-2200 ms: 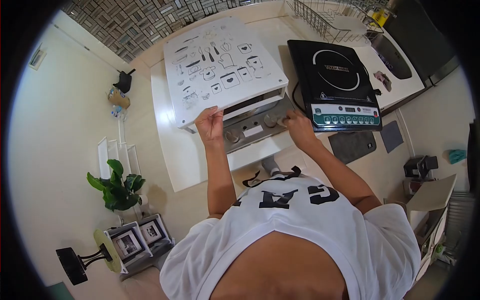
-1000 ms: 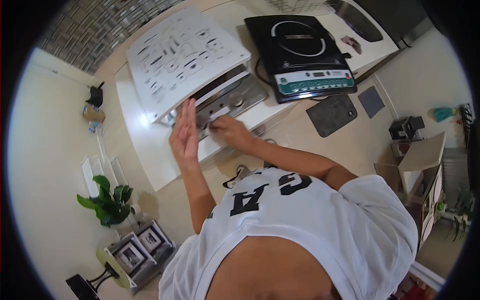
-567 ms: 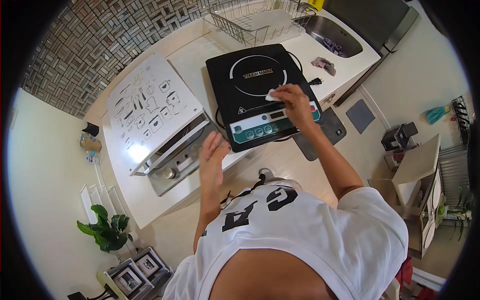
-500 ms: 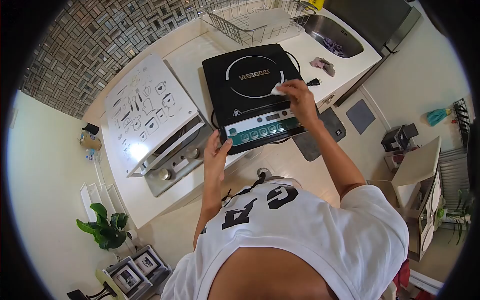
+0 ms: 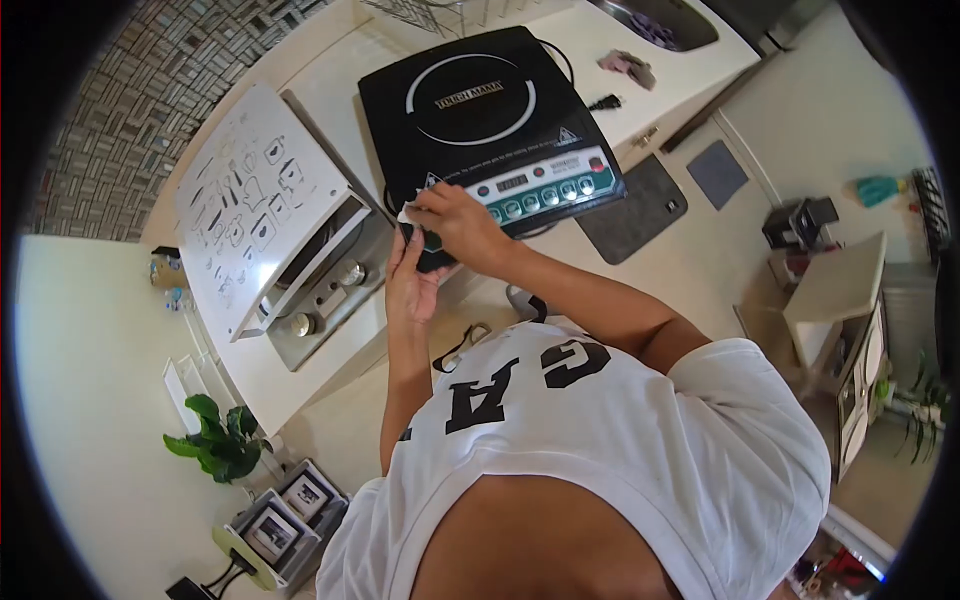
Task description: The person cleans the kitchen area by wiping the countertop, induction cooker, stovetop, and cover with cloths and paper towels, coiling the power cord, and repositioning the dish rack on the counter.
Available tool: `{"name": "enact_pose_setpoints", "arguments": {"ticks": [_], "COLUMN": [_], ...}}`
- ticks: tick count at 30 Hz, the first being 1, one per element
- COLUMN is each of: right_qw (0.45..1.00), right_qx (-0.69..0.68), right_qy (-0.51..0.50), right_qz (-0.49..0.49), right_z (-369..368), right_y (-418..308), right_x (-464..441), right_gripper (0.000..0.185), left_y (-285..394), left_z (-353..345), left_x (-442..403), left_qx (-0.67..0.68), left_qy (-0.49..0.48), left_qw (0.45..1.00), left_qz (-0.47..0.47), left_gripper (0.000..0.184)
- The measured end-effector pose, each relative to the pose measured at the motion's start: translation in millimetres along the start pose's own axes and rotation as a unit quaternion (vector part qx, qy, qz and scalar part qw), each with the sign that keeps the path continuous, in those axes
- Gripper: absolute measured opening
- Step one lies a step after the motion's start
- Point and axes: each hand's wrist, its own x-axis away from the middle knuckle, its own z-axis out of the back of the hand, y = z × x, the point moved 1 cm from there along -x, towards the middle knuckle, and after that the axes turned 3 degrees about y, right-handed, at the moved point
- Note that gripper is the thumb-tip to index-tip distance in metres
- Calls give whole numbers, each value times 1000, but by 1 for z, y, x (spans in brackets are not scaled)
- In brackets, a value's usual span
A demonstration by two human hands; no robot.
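A black induction cooker (image 5: 475,122), marked TOUGH MAMA, sits on the white counter with its green-and-silver control panel (image 5: 541,196) toward me. My right hand (image 5: 460,228) is closed around a small crumpled white tissue (image 5: 406,213) at the panel's left end, near the front left corner. Just below it, my left hand (image 5: 410,282) holds that same corner, fingers at the edge; the right hand partly hides the grip. The cooker's plug (image 5: 605,103) lies on the counter at the right.
Left of the cooker stands a gas stove with silver knobs (image 5: 351,272) and a white printed cover (image 5: 250,205). A crumpled pinkish cloth (image 5: 628,68) lies near the sink (image 5: 690,22). Behind is a wire dish rack (image 5: 425,14). A dark mat (image 5: 635,212) covers part of the floor.
My right hand has moved with the tissue from the cooking plate's right side to the panel's left end, close to my left hand. The left hand stays at the corner; the view has shifted.
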Motion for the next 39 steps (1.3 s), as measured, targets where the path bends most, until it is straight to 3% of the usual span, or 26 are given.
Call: {"name": "enact_pose_setpoints", "arguments": {"ticks": [2,3,5,6,7,10,12,14,16,18,23,27,29,33,35,37,39], "right_qw": [998,993,978,965,936,923,935,956,982,984,998,998,988,980,991,994,996], "right_qx": [55,100,176,175,281,275,251,144,87,62,45,56,125,162,46,14,14], "right_qy": [21,62,78,96,113,137,154,192,118,129,31,33,64,83,116,104,74], "right_qz": [-22,-14,-81,-167,-177,-232,-195,-168,-123,-103,-20,-23,-62,-82,-52,-33,-42], "right_z": [11,22,60,90,109,109,74,18,-5,-18,8,52,73,53,21,-7,-2], "right_y": [17,33,70,65,72,52,28,12,-37,-55,-33,-4,14,8,-16,-39,-46], "right_x": [13,21,47,50,60,67,62,60,44,40,53,73,83,90,78,59,55], "right_gripper": [32,21,24,26,30,35,37,34,29,26,20,24,25,32,29,20,24], "left_y": [-2,0,3,3,3,6,6,8,1,-9,3,6,5,6,5,-2,-2], "left_z": [-1,-3,-4,-4,-4,-3,-1,-4,8,42,11,5,6,4,3,16,17], "left_x": [3,3,5,5,5,6,7,8,1,-21,0,3,1,1,1,-5,-8], "left_qx": [1,11,20,21,32,47,47,56,53,65,43,60,75,48,59,40,21], "left_qy": [6,-10,-28,-28,-38,-54,-77,-75,-65,-116,-67,-83,-99,-92,-84,-60,-35], "left_qw": [1000,1000,999,999,999,997,996,995,996,991,997,994,992,994,994,997,999], "left_qz": [-6,-12,-12,-4,-9,-2,1,15,3,32,22,26,20,17,24,18,13], "left_gripper": [38,39,42,42,43,46,47,43,37,36,39,40,40,40,39,39,39]}}
